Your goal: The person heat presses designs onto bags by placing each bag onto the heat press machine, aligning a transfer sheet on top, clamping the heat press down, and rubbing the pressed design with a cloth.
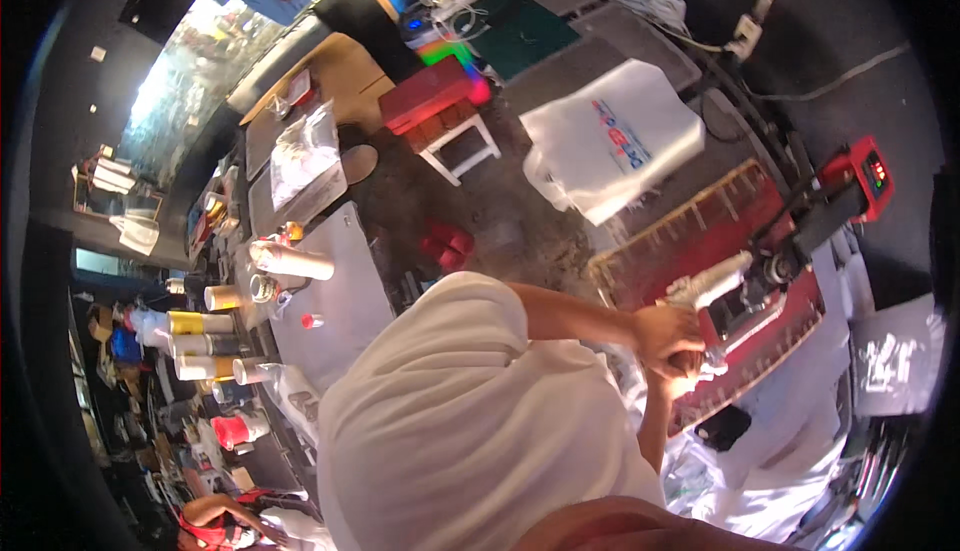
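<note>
My left hand (666, 333) and my right hand (684, 367) are together at the near end of a heat press (775, 269). Both have their fingers closed around what looks like its handle, which they mostly cover. The right hand is partly hidden behind the left. Just beyond them a pale wrapped bar (715, 281) slants across the press. Beneath it lies a red board (668, 259) with a light edge and a row of clips or pegs. A red control box (872, 179) with a lit display sits at the press's far right.
A white printed bag (615, 136) lies on the table ahead. Pale cloth (770, 471) and a black object (722, 429) are at the lower right. To the left stand a red-topped stool (432, 96), a grey table (335, 296) and several containers (205, 343). Another person (215, 526) is at the lower left.
</note>
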A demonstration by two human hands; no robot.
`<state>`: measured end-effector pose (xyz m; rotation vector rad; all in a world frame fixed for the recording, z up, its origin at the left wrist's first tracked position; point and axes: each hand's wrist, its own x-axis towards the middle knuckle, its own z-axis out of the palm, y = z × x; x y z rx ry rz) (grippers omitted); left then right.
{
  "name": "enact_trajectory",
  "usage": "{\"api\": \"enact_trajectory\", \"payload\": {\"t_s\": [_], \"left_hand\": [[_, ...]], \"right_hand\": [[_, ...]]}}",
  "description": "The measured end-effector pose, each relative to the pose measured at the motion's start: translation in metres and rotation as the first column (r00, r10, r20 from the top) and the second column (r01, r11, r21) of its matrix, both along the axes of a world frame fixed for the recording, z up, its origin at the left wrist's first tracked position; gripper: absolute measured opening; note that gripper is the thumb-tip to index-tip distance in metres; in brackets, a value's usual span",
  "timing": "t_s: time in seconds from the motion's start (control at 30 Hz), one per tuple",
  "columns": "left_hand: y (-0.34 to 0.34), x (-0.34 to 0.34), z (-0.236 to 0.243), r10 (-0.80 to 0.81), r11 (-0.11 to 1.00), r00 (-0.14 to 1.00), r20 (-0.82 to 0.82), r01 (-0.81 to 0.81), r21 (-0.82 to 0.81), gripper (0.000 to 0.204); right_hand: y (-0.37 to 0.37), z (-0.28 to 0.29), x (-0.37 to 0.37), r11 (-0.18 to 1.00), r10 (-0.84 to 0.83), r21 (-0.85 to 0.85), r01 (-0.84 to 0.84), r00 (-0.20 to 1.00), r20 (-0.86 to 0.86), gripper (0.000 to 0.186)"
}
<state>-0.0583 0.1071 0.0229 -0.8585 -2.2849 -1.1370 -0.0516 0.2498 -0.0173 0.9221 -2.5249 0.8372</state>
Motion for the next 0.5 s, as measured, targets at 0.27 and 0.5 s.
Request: {"api": "enact_trajectory", "payload": {"t_s": [0.27,0.5], "left_hand": [[0.008,-0.004,-0.013,-0.023,0.994,0.999,0.041,0.019,0.106,0.047],[0.008,-0.007,-0.02,-0.033,0.991,0.999,0.008,0.031,0.129,0.05]], "right_hand": [[-0.003,0.004,0.005,0.995,-0.061,0.077,0.063,0.998,-0.026,0.035],[-0.009,0.007,0.005,0.993,-0.065,0.102,0.067,0.998,-0.017,0.034]]}}
